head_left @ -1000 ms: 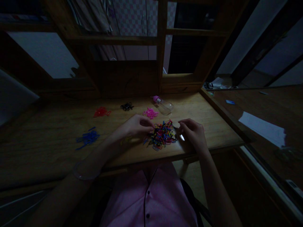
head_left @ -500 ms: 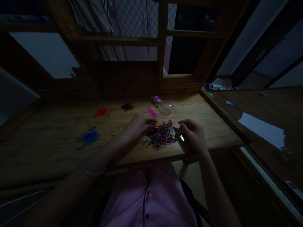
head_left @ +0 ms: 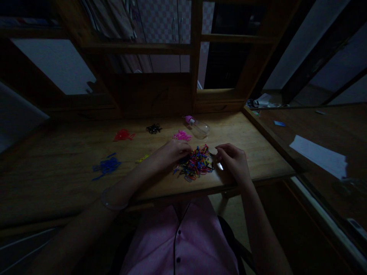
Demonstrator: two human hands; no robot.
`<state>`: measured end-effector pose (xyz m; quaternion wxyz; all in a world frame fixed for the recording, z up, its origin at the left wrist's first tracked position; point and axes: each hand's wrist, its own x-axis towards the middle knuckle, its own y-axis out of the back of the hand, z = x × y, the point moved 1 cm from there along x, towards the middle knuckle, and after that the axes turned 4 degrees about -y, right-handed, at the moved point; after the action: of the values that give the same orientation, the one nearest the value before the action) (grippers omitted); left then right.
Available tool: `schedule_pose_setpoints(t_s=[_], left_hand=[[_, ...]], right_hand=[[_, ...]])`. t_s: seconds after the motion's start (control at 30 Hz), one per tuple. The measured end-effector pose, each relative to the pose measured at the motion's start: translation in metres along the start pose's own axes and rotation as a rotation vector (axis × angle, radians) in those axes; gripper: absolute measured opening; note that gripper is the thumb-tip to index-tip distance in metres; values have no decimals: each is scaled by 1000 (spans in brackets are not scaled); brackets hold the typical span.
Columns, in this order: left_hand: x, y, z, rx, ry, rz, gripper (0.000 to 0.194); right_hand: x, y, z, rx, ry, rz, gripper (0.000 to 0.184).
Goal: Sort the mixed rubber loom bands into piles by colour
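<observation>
A mixed heap of small coloured loops, which look like elastic bands, lies on the wooden desk before me. At the heap's left edge my left hand is bent down, its fingertips together; what they pinch, if anything, is hidden. My right hand is at the right edge, thumb and forefinger closed near a small dark bit I cannot make out. Beyond the heap lie pink bands and a clear bulb-shaped bottle with a pink cap. Yellow bands show partly behind my left forearm.
Farther left are separate piles of black bands, red bands and blue bands. A wooden shelf frame rises behind the desk. White paper rests on the surface to the right.
My left hand has drawn slightly down and back from the pink bands, which show more fully now. The right hand stays almost where it was.
</observation>
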<state>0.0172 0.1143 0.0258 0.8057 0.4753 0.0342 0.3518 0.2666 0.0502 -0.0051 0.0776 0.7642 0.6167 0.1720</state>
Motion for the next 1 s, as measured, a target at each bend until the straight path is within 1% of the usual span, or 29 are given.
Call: schedule_pose_setpoints(t_s=[0.13,0.33,0.47,0.57,0.67,0.87,0.93,1.0], left_hand=[[-1,4,-4,4,16,2,16],[1,10,-8,-81,104,113,20],[2,9,-13,-252,198,140,21],[1,10,-12,-409,231,124,24],[0,12,-10,-482,263,125,25],[1,13,-9,-461,295,132,23],[-1,19,-6,-444,312,134,23],[-8,30,-2,-402,331,150,23]], right_hand=[[-1,0,-2,-7,7,-1,26],[0,0,-1,-11,9,11,26],[0,0,-1,-12,12,5,26],[0,0,-1,-5,6,10,26],[0,0,0,-3,6,13,26],[0,0,0,1,-3,4,26],[0,0,-1,-12,3,4,25],[0,1,-1,-30,10,10,25]])
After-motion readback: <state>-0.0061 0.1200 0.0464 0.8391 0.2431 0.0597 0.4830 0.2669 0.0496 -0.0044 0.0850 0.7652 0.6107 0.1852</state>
